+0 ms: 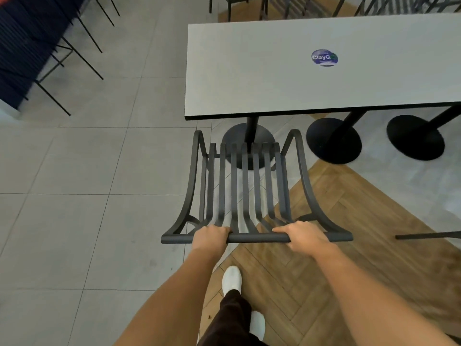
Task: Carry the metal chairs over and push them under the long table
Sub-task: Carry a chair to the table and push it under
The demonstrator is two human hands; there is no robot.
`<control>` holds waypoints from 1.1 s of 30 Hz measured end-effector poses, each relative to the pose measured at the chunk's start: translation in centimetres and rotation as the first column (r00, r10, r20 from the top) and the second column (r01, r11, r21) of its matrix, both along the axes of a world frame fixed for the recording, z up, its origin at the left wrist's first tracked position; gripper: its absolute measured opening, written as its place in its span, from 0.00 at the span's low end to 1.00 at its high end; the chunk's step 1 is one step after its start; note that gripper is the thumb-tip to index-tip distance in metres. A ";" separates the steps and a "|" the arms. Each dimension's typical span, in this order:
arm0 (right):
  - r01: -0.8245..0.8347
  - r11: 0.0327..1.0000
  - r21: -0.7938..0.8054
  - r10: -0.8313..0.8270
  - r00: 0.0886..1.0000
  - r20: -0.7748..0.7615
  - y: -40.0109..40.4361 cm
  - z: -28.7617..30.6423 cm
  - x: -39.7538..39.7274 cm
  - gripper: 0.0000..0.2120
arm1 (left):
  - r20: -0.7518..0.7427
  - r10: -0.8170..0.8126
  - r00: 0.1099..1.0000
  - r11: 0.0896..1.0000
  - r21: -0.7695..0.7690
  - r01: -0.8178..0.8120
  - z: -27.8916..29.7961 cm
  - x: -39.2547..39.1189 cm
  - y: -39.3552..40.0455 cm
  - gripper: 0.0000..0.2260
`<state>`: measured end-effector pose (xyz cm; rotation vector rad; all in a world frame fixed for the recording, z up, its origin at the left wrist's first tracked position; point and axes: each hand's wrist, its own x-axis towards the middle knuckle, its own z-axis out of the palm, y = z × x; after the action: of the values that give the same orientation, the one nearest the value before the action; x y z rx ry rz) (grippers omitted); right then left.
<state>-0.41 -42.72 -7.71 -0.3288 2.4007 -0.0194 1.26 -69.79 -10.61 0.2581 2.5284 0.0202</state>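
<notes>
Grey tile floor (74,158) fills most of the view, with a band of herringbone wood (336,245) running under the person's feet. Next in size, the long table (299,78) stands ahead on round black pedestal bases (333,141), a round sticker (324,57) on its pale top. At its near edge, by the left end, is the metal chair (245,186), its slatted seat facing the table and its front just short of the tabletop edge, above the leftmost base. Both hands hold its top rail: the left hand (210,237) has fingers curled over the bar, and the right hand (300,236) grips it likewise, thumb underneath. Whether the legs touch the floor cannot be told. Other dark chairs (287,6) show at the table's far side, and stacked ones (27,53) stand far left. By my reading, this chair has been brought over but not yet pushed under; that push remains, and likely more chairs.
</notes>
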 end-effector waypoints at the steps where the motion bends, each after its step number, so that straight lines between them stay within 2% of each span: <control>1: -0.003 1.000 0.000 0.003 1.000 -0.003 0.0 0.0 -0.9 0.28 | -0.002 0.002 1.000 1.000 -0.003 -0.002 0.0 -0.8 0.1 0.16; 9: -0.027 1.000 0.006 0.028 0.999 -0.026 0.6 -0.5 -4.8 0.28 | -0.006 -0.010 1.000 1.000 -0.015 0.010 -0.1 -4.6 0.6 0.15; 13: -0.027 1.000 -0.012 0.027 1.000 -0.012 0.8 -0.4 -4.8 0.27 | 0.090 0.009 0.996 0.999 0.037 -0.013 0.7 -5.2 1.0 0.16; 15: 0.008 0.999 -0.042 -0.006 0.999 0.040 0.9 -0.3 -5.0 0.25 | 0.229 0.013 0.973 0.996 0.088 -0.034 1.8 -5.9 1.0 0.27; 17: 0.059 0.995 -0.078 -0.050 0.993 0.110 1.1 0.4 -5.2 0.28 | 0.364 0.024 0.931 0.988 0.136 -0.079 3.2 -6.4 1.3 0.38; 20: 0.216 0.966 -0.145 -0.198 0.971 0.132 2.9 2.1 -4.7 0.37 | 0.400 0.051 0.915 0.977 0.170 -0.128 4.4 -7.3 2.9 0.42; 22: 0.360 0.913 -0.190 -0.353 0.933 0.069 5.3 3.2 -4.3 0.39 | 0.356 0.021 0.934 0.984 0.156 -0.081 4.9 -8.1 5.2 0.40; 27: 0.592 0.749 -0.296 -0.634 0.771 -0.064 14.0 5.3 -2.4 0.29 | 0.221 -0.154 0.963 0.969 0.222 0.104 8.4 -9.6 13.9 0.22; 33: 0.781 0.535 -0.322 -0.837 0.541 -0.079 26.8 7.4 5.6 0.25 | 0.118 -0.354 0.928 0.904 0.297 0.307 10.6 -9.4 29.1 0.20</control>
<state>5.24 -15.97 -0.31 0.7805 2.5511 -0.7681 -8.13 -40.68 -0.03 0.7652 2.2762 0.2493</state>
